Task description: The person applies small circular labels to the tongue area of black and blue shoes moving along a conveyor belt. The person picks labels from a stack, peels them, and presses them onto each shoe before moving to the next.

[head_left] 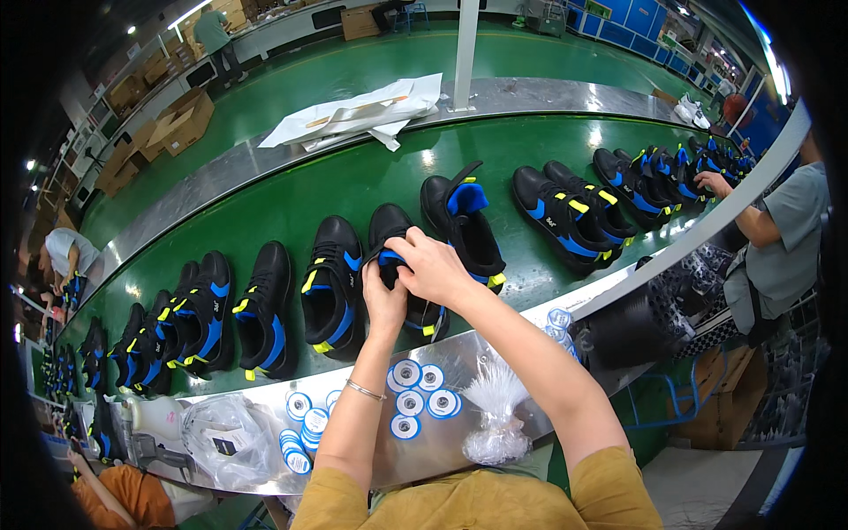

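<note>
We work at a green conveyor belt [353, 181] with steel rims in a green-floored factory hall. Our left hand [383, 305] and right hand [430, 265] both grip a black shoe [402, 265] on the belt; its tongue is hidden.

Shoe factory floor: long green conveyor belt [353, 190] carrying rows of black-and-blue sneakers [331, 283], steel side rails [265, 155], stacked cardboard boxes [181, 124], seated workers [782, 243] along the line, green painted floor [371, 57].
</note>
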The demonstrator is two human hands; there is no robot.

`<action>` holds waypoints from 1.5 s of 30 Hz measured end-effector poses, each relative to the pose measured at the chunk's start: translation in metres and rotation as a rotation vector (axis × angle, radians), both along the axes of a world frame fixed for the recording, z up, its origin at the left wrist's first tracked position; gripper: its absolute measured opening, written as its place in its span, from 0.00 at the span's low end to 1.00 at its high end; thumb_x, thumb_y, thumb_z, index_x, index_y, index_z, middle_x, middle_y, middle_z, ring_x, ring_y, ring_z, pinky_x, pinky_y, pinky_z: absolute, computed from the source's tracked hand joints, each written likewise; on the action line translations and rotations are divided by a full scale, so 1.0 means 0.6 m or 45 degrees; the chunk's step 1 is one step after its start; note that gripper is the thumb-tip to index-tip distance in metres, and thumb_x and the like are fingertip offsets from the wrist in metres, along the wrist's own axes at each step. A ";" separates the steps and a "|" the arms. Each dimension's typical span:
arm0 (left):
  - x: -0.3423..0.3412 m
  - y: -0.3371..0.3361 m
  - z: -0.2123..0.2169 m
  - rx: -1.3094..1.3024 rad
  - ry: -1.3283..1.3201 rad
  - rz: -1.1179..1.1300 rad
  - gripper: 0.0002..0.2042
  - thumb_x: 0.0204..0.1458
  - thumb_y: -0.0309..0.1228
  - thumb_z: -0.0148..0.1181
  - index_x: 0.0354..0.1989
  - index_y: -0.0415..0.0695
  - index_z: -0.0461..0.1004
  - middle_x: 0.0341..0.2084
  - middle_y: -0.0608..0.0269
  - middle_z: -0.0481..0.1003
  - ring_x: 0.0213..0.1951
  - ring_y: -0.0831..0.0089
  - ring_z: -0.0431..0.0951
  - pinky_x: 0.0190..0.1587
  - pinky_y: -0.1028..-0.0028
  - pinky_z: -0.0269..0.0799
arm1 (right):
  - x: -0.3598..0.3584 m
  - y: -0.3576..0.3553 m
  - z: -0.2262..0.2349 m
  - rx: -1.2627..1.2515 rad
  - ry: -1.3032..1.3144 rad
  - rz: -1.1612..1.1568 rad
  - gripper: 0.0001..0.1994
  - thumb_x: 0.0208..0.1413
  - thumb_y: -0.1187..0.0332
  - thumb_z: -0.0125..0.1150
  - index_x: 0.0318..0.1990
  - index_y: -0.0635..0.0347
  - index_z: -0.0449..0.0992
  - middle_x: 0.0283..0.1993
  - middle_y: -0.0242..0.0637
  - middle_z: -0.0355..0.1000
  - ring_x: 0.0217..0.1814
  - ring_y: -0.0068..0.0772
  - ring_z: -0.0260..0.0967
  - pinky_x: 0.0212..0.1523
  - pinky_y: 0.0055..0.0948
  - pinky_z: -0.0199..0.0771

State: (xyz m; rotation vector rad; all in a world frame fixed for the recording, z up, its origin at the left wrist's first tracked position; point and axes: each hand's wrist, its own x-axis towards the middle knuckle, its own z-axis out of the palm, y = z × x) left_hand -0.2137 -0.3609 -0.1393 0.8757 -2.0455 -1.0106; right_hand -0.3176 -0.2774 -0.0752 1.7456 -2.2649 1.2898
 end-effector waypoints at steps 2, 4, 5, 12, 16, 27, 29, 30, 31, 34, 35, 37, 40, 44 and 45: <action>-0.001 0.004 0.002 0.022 -0.027 -0.029 0.25 0.44 0.18 0.59 0.55 0.36 0.67 0.48 0.47 0.69 0.52 0.52 0.72 0.53 0.63 0.68 | -0.008 -0.010 -0.001 0.247 0.103 -0.011 0.14 0.46 0.76 0.58 0.42 0.56 0.74 0.37 0.44 0.67 0.39 0.48 0.72 0.38 0.41 0.74; 0.003 0.000 0.003 -0.021 -0.043 -0.088 0.25 0.42 0.16 0.56 0.54 0.37 0.68 0.48 0.49 0.70 0.52 0.54 0.72 0.53 0.64 0.68 | -0.021 -0.009 0.000 0.300 0.224 0.079 0.15 0.44 0.74 0.61 0.42 0.53 0.75 0.39 0.44 0.68 0.41 0.46 0.73 0.39 0.41 0.75; 0.004 -0.004 0.003 -0.022 0.030 -0.124 0.25 0.42 0.16 0.55 0.54 0.37 0.68 0.49 0.50 0.69 0.52 0.55 0.72 0.52 0.65 0.69 | -0.028 -0.004 -0.002 0.326 0.284 0.123 0.15 0.43 0.74 0.62 0.42 0.52 0.75 0.39 0.43 0.69 0.42 0.45 0.73 0.39 0.40 0.76; 0.010 0.005 -0.005 0.121 -0.006 -0.107 0.30 0.45 0.25 0.62 0.60 0.38 0.62 0.55 0.45 0.65 0.60 0.54 0.66 0.61 0.64 0.62 | -0.025 0.045 -0.025 0.213 0.643 0.154 0.08 0.45 0.71 0.59 0.36 0.56 0.75 0.37 0.38 0.67 0.38 0.38 0.72 0.34 0.33 0.76; -0.007 0.027 -0.019 0.140 -0.037 -0.161 0.32 0.48 0.32 0.62 0.63 0.37 0.61 0.58 0.42 0.64 0.60 0.50 0.65 0.62 0.63 0.61 | 0.008 0.057 -0.048 0.155 0.745 0.056 0.12 0.44 0.70 0.58 0.38 0.64 0.74 0.36 0.39 0.67 0.37 0.36 0.71 0.33 0.29 0.76; 0.003 0.047 0.002 0.002 0.041 -0.234 0.33 0.38 0.24 0.55 0.60 0.39 0.66 0.58 0.47 0.63 0.62 0.52 0.62 0.64 0.65 0.58 | -0.042 0.139 0.019 -0.174 0.167 -0.232 0.10 0.53 0.75 0.56 0.44 0.62 0.75 0.35 0.43 0.72 0.35 0.46 0.73 0.35 0.38 0.74; 0.005 0.054 0.000 -0.071 -0.064 -0.196 0.34 0.37 0.23 0.55 0.61 0.45 0.66 0.61 0.47 0.61 0.65 0.49 0.57 0.66 0.63 0.54 | -0.053 0.139 0.037 -0.100 0.083 -0.298 0.09 0.53 0.72 0.59 0.42 0.60 0.72 0.37 0.43 0.70 0.37 0.48 0.73 0.37 0.41 0.74; 0.005 0.059 0.010 -0.070 -0.080 -0.186 0.34 0.37 0.23 0.55 0.62 0.47 0.66 0.62 0.46 0.60 0.65 0.49 0.56 0.66 0.62 0.53 | -0.054 0.134 0.038 -0.058 0.168 -0.262 0.09 0.52 0.72 0.59 0.42 0.60 0.72 0.36 0.43 0.69 0.37 0.48 0.72 0.37 0.41 0.74; 0.004 0.063 0.015 -0.069 -0.097 -0.175 0.35 0.36 0.23 0.55 0.62 0.49 0.67 0.63 0.45 0.59 0.66 0.48 0.55 0.67 0.62 0.52 | -0.055 0.130 0.034 -0.016 0.253 -0.224 0.10 0.52 0.72 0.60 0.42 0.61 0.72 0.36 0.43 0.68 0.37 0.48 0.72 0.38 0.41 0.74; 0.011 0.073 0.022 -0.171 -0.160 -0.178 0.38 0.37 0.27 0.61 0.64 0.63 0.64 0.65 0.40 0.53 0.65 0.44 0.55 0.63 0.51 0.52 | -0.063 0.119 -0.003 0.024 0.258 -0.125 0.10 0.50 0.74 0.60 0.41 0.63 0.72 0.35 0.42 0.66 0.39 0.46 0.71 0.38 0.40 0.74; 0.013 0.078 0.029 -0.212 -0.179 -0.182 0.38 0.37 0.27 0.61 0.64 0.64 0.64 0.65 0.40 0.53 0.65 0.44 0.55 0.63 0.51 0.52 | -0.063 0.118 -0.012 0.018 0.262 -0.106 0.10 0.50 0.75 0.60 0.40 0.64 0.72 0.34 0.42 0.66 0.40 0.46 0.71 0.38 0.39 0.74; 0.016 0.083 0.036 -0.268 -0.217 -0.168 0.39 0.36 0.26 0.62 0.64 0.61 0.64 0.64 0.41 0.53 0.65 0.45 0.54 0.64 0.52 0.50 | -0.054 0.113 -0.011 -0.023 0.290 -0.088 0.10 0.48 0.77 0.58 0.40 0.65 0.73 0.34 0.42 0.67 0.39 0.45 0.71 0.38 0.39 0.74; 0.017 0.085 0.032 -0.246 -0.202 -0.131 0.41 0.35 0.25 0.63 0.65 0.49 0.58 0.63 0.41 0.55 0.65 0.45 0.54 0.65 0.54 0.49 | -0.034 0.112 -0.014 -0.018 0.373 -0.039 0.17 0.46 0.79 0.57 0.47 0.63 0.74 0.36 0.41 0.67 0.39 0.44 0.70 0.38 0.39 0.73; 0.021 0.079 0.019 -0.247 -0.081 -0.098 0.43 0.33 0.25 0.65 0.63 0.36 0.52 0.61 0.43 0.56 0.64 0.48 0.56 0.65 0.56 0.50 | -0.026 0.110 -0.010 0.055 0.481 -0.011 0.23 0.43 0.79 0.58 0.53 0.61 0.73 0.40 0.41 0.68 0.41 0.41 0.69 0.40 0.36 0.75; 0.022 0.079 0.020 -0.205 -0.064 -0.099 0.43 0.33 0.25 0.65 0.63 0.37 0.52 0.60 0.43 0.57 0.64 0.49 0.57 0.64 0.56 0.50 | -0.027 0.109 -0.012 0.065 0.521 -0.002 0.24 0.43 0.77 0.58 0.53 0.61 0.73 0.41 0.41 0.69 0.41 0.41 0.69 0.40 0.35 0.75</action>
